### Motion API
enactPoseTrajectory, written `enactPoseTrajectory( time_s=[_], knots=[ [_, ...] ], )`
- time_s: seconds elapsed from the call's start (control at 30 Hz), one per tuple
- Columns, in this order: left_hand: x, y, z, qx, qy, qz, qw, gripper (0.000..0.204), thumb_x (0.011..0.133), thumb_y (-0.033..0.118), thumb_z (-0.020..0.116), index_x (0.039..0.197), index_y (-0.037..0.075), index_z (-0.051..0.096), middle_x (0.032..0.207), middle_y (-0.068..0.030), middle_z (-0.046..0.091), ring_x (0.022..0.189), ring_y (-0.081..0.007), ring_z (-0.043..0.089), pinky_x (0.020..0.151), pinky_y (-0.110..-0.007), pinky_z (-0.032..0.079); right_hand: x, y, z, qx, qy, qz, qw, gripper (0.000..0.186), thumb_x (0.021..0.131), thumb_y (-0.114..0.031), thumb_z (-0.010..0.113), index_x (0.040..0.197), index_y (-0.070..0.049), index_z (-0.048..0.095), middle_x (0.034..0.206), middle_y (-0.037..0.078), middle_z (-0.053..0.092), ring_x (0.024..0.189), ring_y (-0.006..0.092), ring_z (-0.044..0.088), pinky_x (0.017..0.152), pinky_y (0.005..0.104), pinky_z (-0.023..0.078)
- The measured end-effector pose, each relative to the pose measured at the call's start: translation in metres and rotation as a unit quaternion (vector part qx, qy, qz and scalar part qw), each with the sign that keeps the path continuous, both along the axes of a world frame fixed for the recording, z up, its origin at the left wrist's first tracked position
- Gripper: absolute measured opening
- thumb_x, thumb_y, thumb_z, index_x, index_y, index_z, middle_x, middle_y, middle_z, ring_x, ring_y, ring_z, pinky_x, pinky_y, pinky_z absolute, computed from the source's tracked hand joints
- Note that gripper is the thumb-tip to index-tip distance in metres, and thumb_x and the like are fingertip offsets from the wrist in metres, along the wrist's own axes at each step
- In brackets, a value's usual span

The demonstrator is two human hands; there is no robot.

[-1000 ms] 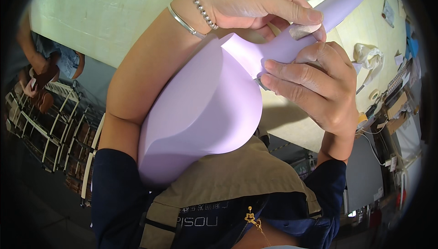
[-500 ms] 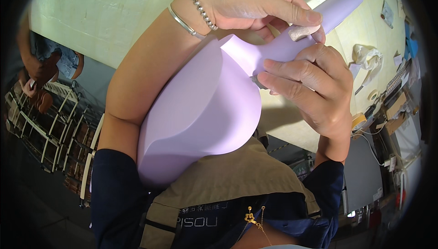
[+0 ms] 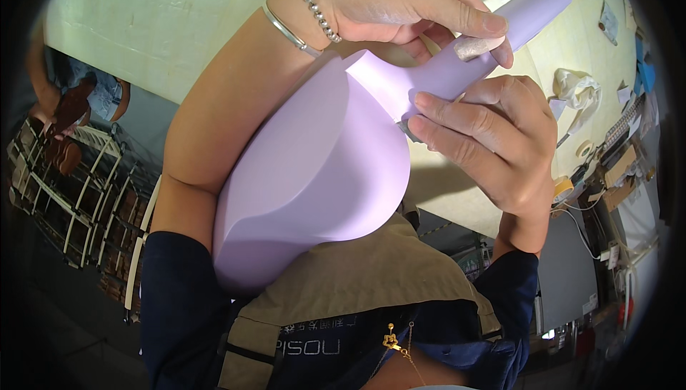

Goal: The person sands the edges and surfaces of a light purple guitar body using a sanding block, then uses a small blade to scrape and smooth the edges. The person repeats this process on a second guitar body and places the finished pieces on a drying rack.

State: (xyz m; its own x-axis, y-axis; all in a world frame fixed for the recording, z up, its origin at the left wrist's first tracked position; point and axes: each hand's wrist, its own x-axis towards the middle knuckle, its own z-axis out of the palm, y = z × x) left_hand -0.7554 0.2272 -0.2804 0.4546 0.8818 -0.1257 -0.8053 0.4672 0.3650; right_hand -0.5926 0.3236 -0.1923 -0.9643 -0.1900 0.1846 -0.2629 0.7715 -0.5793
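A pale lilac ukulele or small guitar body [image 3: 321,168] lies slantwise against my apron, its neck [image 3: 532,18] running up to the far right. My left arm wraps over its side. My left hand [image 3: 421,11] is closed at the neck, pinching a small whitish folded piece [image 3: 477,48], like worn sandpaper, between thumb and fingers. At the notch where neck meets body, my right hand [image 3: 493,132] presses a small dark grey piece [image 3: 406,130], possibly folded sandpaper, with its fingertips. Most of that piece is hidden by the fingers.
Under the neck stretches a pale worktable [image 3: 179,25]. At its right side lie a white cloth [image 3: 577,93], a roll of yellow tape [image 3: 562,188] and cardboard scraps [image 3: 620,175]. Racks [image 3: 78,197] stand on the left, with another person [image 3: 93,93] behind them.
My right hand has moved slightly down and right along the joint. My left hand and the lilac instrument have barely shifted.
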Motion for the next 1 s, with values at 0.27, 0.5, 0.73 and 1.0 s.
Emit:
enactPoseTrajectory(
  time_s=[0.27,0.5,0.73,1.0],
  knots=[
    [0.009,-0.004,0.012,-0.048,0.167,0.063,0.983,0.037,0.092,0.035,0.053,0.101,0.001,0.064,0.082,0.0009,0.057,0.072,-0.004,0.049,0.059,-0.016,0.039,0.0,0.006,0.004,0.004,-0.021,0.025,0.999,0.026,0.059,-0.015,0.068,0.084,-0.012,0.072,0.095,-0.003,0.068,0.071,0.014,0.053,0.056,0.0261,0.04],
    [0.002,-0.001,0.022,-0.07,0.048,0.022,0.996,0.036,0.093,0.033,0.052,0.105,0.0,0.059,0.083,-0.0004,0.056,0.071,-0.0074,0.05,0.061,-0.018,0.043,0.004,-0.003,-0.003,-0.051,-0.044,-0.043,0.997,0.029,0.054,-0.012,0.072,0.083,-0.01,0.072,0.088,-0.004,0.068,0.071,0.016,0.053,0.058,0.0255,0.043],
    [0.0,0.001,0.009,-0.058,0.039,-0.004,0.998,0.036,0.093,0.033,0.052,0.105,0.0,0.059,0.081,0.0012,0.055,0.066,-0.0054,0.048,0.056,-0.016,0.04,-0.001,-0.006,0.001,-0.023,-0.03,-0.04,0.998,0.03,0.052,-0.013,0.071,0.082,-0.011,0.072,0.086,-0.003,0.067,0.069,0.0168,0.054,0.057,0.0269,0.043],
    [0.004,-0.004,0.018,-0.082,0.146,0.038,0.985,0.034,0.092,0.03,0.052,0.1,-0.001,0.064,0.08,0.0015,0.057,0.069,-0.0023,0.048,0.055,-0.015,0.036,-0.001,0.0,0.001,-0.025,-0.049,-0.023,0.998,0.028,0.054,-0.016,0.069,0.081,-0.011,0.072,0.086,-0.002,0.067,0.07,0.0168,0.055,0.057,0.0274,0.041]
  ],
)
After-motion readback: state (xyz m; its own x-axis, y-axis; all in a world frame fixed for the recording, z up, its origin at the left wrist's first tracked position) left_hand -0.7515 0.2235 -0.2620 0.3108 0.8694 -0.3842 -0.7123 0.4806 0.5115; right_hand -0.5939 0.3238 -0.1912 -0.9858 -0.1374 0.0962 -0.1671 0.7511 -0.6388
